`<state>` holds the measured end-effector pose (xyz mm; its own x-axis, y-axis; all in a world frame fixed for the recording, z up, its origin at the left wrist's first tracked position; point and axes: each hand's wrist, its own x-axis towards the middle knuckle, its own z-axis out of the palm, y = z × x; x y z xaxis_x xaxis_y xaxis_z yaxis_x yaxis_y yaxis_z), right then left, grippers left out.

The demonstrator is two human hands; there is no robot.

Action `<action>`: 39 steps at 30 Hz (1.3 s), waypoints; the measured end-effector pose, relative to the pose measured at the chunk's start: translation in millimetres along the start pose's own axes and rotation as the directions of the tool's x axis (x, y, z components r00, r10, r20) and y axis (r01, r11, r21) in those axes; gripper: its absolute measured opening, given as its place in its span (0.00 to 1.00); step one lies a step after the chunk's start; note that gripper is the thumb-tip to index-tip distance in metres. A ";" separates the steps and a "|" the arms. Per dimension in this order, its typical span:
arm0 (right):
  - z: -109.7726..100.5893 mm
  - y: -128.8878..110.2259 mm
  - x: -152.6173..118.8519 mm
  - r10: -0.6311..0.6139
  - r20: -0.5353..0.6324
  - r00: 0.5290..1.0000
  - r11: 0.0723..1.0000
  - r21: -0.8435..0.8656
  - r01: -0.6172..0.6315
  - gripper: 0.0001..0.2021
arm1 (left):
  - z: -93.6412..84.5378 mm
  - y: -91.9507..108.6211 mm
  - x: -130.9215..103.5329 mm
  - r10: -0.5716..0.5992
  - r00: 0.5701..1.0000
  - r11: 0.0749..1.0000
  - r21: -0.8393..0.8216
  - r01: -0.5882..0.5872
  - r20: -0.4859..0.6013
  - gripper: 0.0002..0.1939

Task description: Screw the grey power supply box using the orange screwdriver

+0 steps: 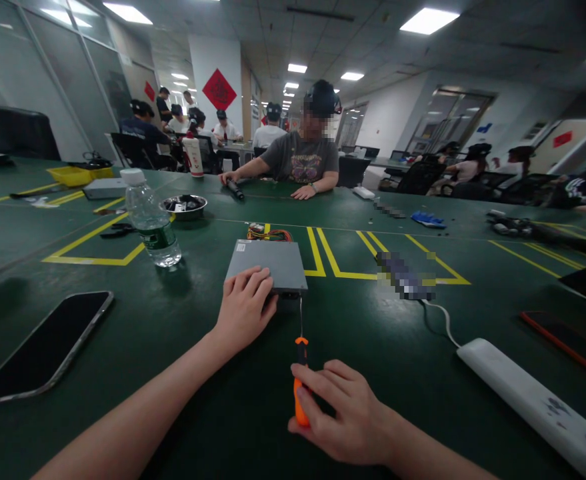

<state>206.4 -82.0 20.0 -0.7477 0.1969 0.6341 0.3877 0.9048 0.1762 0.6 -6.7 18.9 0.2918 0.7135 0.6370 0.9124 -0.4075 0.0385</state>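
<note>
A grey metal computer power supply (273,257) lies flat on the green table, its bundle of coloured wires (273,233) at the far side. My left hand (247,303) holds its near left corner, fingers across the top and thumb against the near side. In my right hand (343,407) is an orange and black screwdriver (301,393), gripped by the handle between thumb and fingers. Its thin shaft points away from me, and the tip meets the near right corner of the power supply. Whether a screw sits under the tip is too small to tell.
A water bottle (153,223) and a metal bowl (185,208) stand to the left, beyond a phone (47,343). To the right lie a white power strip (527,393) and blue gloves (427,219). Across the table (197,420) sits a person (300,153) holding a dark tool.
</note>
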 end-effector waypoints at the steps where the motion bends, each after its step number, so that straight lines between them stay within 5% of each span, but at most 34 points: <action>1: 2.0 -0.5 -0.7 0.004 -0.019 1.000 1.000 0.001 -0.004 0.07 | 0.1 0.0 -0.1 -0.002 1.000 1.000 0.001 0.002 0.003 0.11; 10: 2.3 -3.3 1.4 0.019 0.120 0.993 0.998 0.056 -0.026 0.11 | 1.9 -0.9 0.2 -0.007 1.000 1.000 -0.020 0.007 -0.015 0.11; 17: 8.4 -0.3 -7.5 0.020 -0.014 1.000 0.995 0.097 -0.019 0.06 | 1.3 -0.5 0.5 -0.007 1.000 1.000 -0.026 0.007 -0.022 0.12; 23: -2.3 -1.6 2.6 0.037 0.143 0.989 0.997 0.064 -0.047 0.12 | 2.1 -1.8 0.2 0.000 1.000 1.000 -0.021 -0.001 -0.025 0.12; 30: 2.0 1.6 -2.1 0.001 -0.045 0.999 1.000 0.028 0.001 0.05 | 3.0 -1.8 -0.6 -0.001 1.000 1.000 -0.013 0.001 -0.019 0.12; 33: 0.7 -0.3 -6.9 -0.002 -0.014 1.000 0.999 -0.045 0.002 0.05 | 2.0 -1.6 -1.3 -0.002 1.000 1.000 -0.022 0.002 -0.022 0.12; 37: -1.2 -14.6 -14.2 0.183 -0.017 0.983 0.972 -0.144 -0.183 0.05 | -0.1 -2.1 -1.2 0.000 1.000 0.999 -0.042 -0.001 -0.020 0.11; 39: 0.0 -23.1 -20.1 0.355 -0.016 0.935 0.914 -0.206 -0.350 0.07 | -0.9 -2.4 -0.9 0.003 1.000 0.999 -0.048 -0.004 -0.030 0.10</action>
<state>212.5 -106.8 3.1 -0.5527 0.4988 0.6676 0.7272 0.6800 0.0940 -2.2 -6.9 19.0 0.2855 0.6952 0.6597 0.8965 -0.4371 0.0727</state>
